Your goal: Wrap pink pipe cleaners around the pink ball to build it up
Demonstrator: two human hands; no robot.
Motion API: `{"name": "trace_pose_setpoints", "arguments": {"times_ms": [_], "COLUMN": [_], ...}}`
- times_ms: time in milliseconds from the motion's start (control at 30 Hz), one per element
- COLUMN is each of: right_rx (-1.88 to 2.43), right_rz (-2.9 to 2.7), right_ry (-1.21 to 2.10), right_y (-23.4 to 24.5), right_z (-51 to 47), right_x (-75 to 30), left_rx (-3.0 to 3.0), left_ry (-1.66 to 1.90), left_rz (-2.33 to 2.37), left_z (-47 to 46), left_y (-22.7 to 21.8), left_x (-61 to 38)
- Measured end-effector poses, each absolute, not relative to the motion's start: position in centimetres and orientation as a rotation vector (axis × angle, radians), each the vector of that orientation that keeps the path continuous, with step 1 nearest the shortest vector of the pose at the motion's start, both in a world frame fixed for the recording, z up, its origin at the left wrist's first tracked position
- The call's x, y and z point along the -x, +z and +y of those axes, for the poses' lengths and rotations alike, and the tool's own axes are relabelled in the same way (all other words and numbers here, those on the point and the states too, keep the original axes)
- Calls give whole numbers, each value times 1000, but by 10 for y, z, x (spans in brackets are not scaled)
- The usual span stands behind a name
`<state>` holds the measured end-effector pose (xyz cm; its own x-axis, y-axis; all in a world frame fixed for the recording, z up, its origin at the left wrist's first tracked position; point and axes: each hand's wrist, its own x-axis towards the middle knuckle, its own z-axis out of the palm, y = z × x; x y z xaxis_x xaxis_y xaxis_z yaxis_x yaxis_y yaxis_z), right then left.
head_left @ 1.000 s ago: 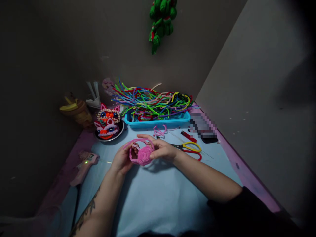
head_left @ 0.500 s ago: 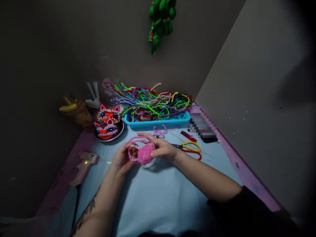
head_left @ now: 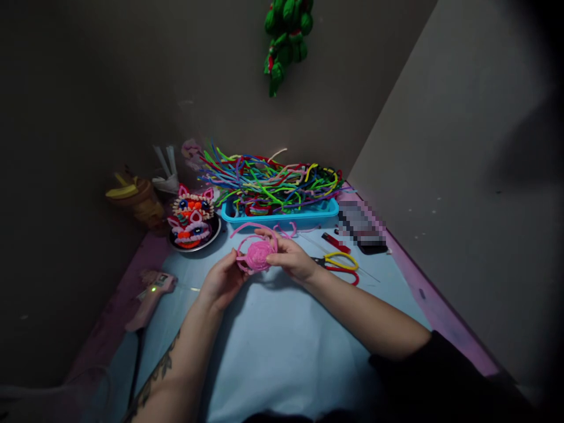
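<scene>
Between my hands, over the blue table cover (head_left: pixel 282 346), is a pink piece of coiled pipe cleaner (head_left: pixel 258 255) with a rounded, woven-looking middle and loose loops around it. My left hand (head_left: pixel 224 279) pinches its left edge with thumb and fingertips. With thumb on the front and fingers behind, my right hand (head_left: pixel 291 257) grips the right side. One loose pink strand arcs up over the top toward the left. Scissors (head_left: pixel 341 261) with yellow and red handles lie just right of my right hand, their blades partly hidden behind it.
A blue tray (head_left: pixel 282 220) heaped with colourful pipe cleaners (head_left: pixel 273 182) stands at the back. To its left, a round dish (head_left: pixel 211 239) holds pipe-cleaner animal heads. A pink glue gun (head_left: pixel 152 299) lies left; a red lighter (head_left: pixel 336 242) and a phone (head_left: pixel 374 248) lie right.
The pink piece has turned and risen slightly, so its round middle faces me more. Its loose strand now stretches up and left. My left-hand fingers have moved to its edge.
</scene>
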<state>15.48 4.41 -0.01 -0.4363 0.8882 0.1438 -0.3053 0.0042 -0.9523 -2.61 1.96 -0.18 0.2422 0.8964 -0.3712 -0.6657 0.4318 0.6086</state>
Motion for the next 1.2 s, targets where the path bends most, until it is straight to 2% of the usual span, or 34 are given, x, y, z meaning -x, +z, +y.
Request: {"name": "trace_pose_setpoints", "arguments": {"times_ms": [267, 467, 667, 967, 1067, 1200], "right_rx": [670, 750, 950, 962, 924, 952], "right_rz": [-1451, -1623, -1692, -1198, -1248, -1518], "right_ry": [1538, 1367, 1110, 1381, 1423, 1301], "right_y": [0, 2, 2, -13, -13, -9], "right_z": [41, 39, 36, 49, 47, 40], "right_x": [-155, -159, -154, -147, -145, -147], "left_rx": [-327, -367, -673, -711, -761, -781], "left_ry": [1137, 1119, 1482, 1465, 1427, 1392], "left_rz": [727, 819, 1116, 1153, 1072, 1036], "left_z": [21, 21, 18, 10, 7, 6], "left_y": [-4, 0, -3, 6, 8, 5], "left_x": [24, 23, 23, 14, 10, 9]}}
